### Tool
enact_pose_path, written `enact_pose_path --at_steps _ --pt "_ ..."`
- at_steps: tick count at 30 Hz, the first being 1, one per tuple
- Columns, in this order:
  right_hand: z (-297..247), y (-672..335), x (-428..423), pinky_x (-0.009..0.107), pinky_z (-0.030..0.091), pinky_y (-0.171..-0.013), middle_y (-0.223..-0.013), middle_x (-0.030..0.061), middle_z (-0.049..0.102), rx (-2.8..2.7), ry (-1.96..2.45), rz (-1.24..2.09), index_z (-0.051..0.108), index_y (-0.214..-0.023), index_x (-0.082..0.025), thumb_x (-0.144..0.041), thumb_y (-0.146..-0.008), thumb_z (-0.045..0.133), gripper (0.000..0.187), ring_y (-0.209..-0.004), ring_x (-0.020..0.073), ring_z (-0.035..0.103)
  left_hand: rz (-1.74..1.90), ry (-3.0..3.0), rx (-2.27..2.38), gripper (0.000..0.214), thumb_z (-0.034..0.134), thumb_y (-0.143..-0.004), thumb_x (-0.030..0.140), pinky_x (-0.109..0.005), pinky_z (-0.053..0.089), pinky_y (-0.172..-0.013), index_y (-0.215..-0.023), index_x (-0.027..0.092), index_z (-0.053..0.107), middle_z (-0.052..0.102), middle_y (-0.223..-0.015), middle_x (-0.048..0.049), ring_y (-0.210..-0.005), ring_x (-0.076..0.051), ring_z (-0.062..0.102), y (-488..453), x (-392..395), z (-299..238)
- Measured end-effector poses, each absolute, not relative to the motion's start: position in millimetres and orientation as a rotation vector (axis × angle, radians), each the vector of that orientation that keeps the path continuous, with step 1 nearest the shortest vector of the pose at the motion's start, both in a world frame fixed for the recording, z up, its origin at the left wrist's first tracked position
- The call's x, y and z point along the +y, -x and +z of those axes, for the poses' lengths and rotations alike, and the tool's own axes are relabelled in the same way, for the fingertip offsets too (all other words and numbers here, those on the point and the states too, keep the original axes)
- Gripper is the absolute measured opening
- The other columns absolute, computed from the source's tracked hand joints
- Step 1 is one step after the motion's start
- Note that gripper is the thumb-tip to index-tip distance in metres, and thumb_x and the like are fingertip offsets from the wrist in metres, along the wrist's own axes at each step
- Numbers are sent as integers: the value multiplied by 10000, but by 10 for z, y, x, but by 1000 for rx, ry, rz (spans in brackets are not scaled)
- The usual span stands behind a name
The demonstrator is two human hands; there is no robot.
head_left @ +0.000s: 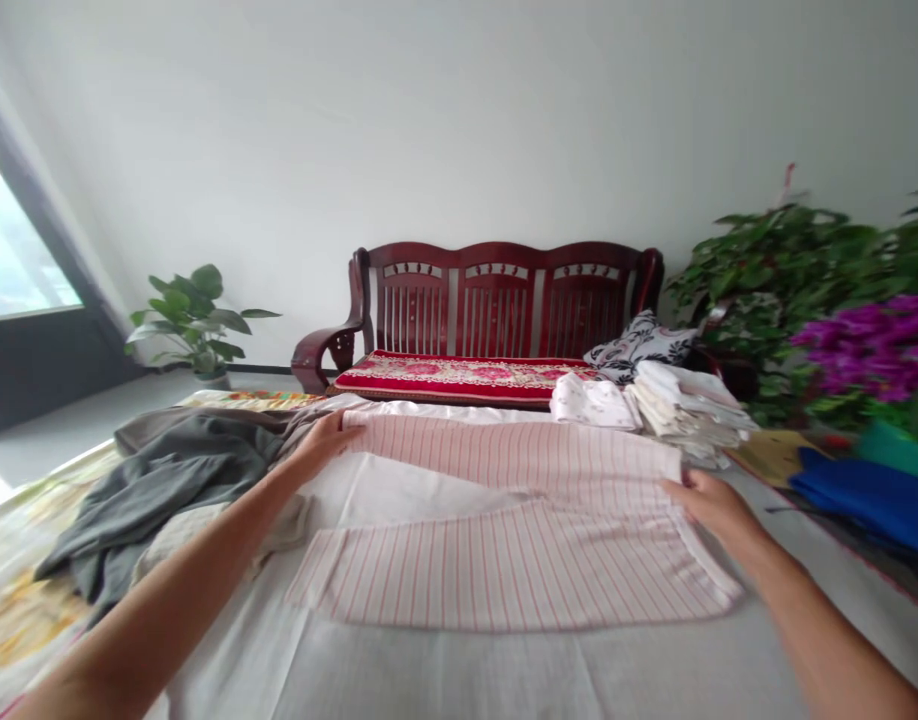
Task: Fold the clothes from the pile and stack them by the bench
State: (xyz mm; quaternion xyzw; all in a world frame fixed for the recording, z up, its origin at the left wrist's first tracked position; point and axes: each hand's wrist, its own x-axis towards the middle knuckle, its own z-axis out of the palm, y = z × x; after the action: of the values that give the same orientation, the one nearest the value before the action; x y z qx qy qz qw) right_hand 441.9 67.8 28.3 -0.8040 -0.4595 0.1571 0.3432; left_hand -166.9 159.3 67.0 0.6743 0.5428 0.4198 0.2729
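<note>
both forearms run off the bottom edge. fingertips of the left hand (320, 437) and right hand (710, 500) partly hide under the pink-striped white cloth (519, 560). the blue folded fabric (871, 500) is cut by the right edge.

the bench (459, 670) in front of me is covered by a white sheet, and on its middle lies the pink-striped cloth (519, 540), spread wide with its far part folded over. to my left a grey garment (174, 470) lies crumpled on the sheet. at the far right sit a stack of folded white cloths (691, 405), a small printed piece (590, 400) just beside it, and a blue cloth (871, 500) at the edge.
</note>
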Motion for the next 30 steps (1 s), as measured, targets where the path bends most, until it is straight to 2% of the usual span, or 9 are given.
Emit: enact_pose_path --at_steps 3,6,8,13,17,21,24,28,30 --pt "347 -4300 461 281 535 -570 -800 74 722 -949 1801 749 601 -888 -201 -313 -716 670 217 -744 258 734 1115 -1620 1336 432 740 -684 526 -234 440 -507 -873 189 545 586 -606 39 -526 -139 570 1808 1230 685" --pt "344 -4215 228 317 590 -734 -778 77 727 -775 1510 962 588 -807 -204 -251 -584 742 274 -804 274 738 1131 -1575 1269 495 815 -602 531 -302 537 -676 -853 195 552 687 -783 -27 -720 -194 671 1916 872 637" --pt "287 -4206 111 308 584 -775 -783 74 739 -781 1458 985 613 -812 -214 -236 -536 750 309 -824 276 731 1122 -1659 1261 480 826 -596 535 -313 536 -747 -808 197 560 712 -875 -54 -801 -205 672 1975 670 553" --pt "88 -4276 -12 294 557 -684 -936 65 769 -845 1549 922 675 -889 -261 -259 -563 638 329 -913 304 711 865 -1846 1292 461 757 -679 592 -329 528 -809 -708 207 505 729 -928 -93 -892 -236 671 2066 317 278" --pt "55 -4284 -33 306 556 -700 -1005 74 770 -837 1554 991 684 -916 -268 -307 -608 656 311 -931 306 708 803 -1983 1309 314 694 -778 461 -310 505 -861 -726 209 513 722 -974 -102 -969 -231 659 2097 133 183" --pt "78 -4284 -50 310 563 -762 -1192 91 729 -788 1554 1008 703 -869 -247 -301 -600 650 279 -1022 314 692 712 -2132 1332 116 630 -793 265 -284 488 -862 -718 206 564 715 -979 -75 -973 -210 654 2110 43 153" --pt "94 -4346 -60 320 560 -829 -1283 109 688 -786 1575 1024 727 -820 -221 -297 -583 645 262 -1140 335 648 634 -2190 1339 117 547 -785 182 -278 480 -866 -686 206 605 717 -978 -68 -977 -207 653 2125 42 138" --pt "125 -4465 -71 333 553 -834 -1222 135 716 -844 1552 1059 747 -804 -205 -257 -547 592 305 -1150 337 647 595 -2151 1469 178 485 -737 149 -286 476 -852 -701 215 647 722 -916 -50 -913 -211 656 2176 120 152" --pt "152 -4471 -64 351 563 -748 -1124 147 750 -925 1658 950 745 -839 -203 -325 -619 554 316 -1050 337 694 620 -2109 1584 167 492 -732 184 -303 479 -835 -721 218 655 719 -864 -50 -861 -224 651 2195 184 152"
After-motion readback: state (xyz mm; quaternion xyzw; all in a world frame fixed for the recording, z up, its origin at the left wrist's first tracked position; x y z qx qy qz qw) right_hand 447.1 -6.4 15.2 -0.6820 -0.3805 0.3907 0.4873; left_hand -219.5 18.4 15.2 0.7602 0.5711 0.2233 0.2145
